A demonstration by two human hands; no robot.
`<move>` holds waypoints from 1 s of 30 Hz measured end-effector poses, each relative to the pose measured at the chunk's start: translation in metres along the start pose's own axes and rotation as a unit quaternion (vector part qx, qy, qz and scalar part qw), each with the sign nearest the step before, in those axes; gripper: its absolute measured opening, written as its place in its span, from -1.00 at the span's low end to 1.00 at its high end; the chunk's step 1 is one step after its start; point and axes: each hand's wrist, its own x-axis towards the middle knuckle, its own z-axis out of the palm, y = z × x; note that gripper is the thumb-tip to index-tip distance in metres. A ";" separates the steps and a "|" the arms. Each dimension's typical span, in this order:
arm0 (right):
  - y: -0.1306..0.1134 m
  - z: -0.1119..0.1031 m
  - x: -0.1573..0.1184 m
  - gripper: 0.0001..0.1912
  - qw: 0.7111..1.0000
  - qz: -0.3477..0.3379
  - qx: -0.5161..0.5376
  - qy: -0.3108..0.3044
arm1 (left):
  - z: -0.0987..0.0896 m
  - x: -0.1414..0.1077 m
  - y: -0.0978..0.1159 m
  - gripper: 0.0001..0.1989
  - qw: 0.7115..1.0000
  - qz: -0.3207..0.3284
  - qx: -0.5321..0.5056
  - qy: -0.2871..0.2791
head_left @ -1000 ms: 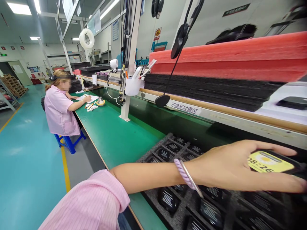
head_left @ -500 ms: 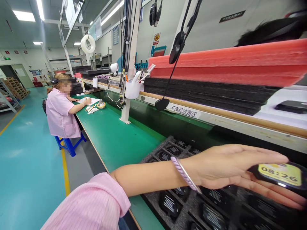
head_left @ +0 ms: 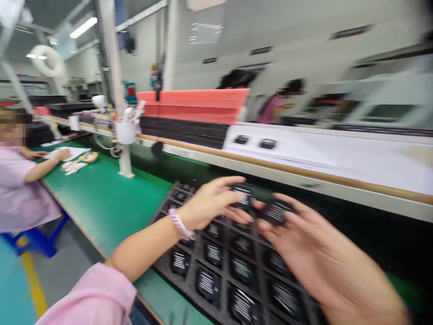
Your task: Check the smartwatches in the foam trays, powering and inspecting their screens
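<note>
Desk (head_left: 101, 203), green-topped, running from left of frame to lower centre. On it: black foam tray (head_left: 237, 266) of small black devices, lower centre; white post base (head_left: 126, 171), centre left; papers (head_left: 69, 153) and yellow round item (head_left: 89, 156), far left.

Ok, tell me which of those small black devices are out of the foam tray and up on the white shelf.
The two black devices lying side by side on the white shelf, right of the red foam stack; the rest sit in the foam tray or the hands.

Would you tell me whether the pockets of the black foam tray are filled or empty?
Filled, where visible: the foam tray has a dark device in each pocket in view; those under the hands are hidden.
</note>
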 end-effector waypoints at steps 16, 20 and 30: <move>-0.005 -0.006 -0.006 -0.50 0.998 0.012 0.056 0.000 | 0.002 0.003 -0.009 -0.60 0.987 0.103 0.118 -0.024; -0.005 -0.005 -0.006 -0.52 0.999 0.008 0.048 0.005 | 0.002 0.002 -0.009 -0.64 0.987 0.102 0.121 -0.028; -0.004 -0.005 -0.006 -0.52 0.999 0.004 0.037 0.010 | 0.002 0.003 -0.010 -0.66 0.984 0.108 0.140 -0.028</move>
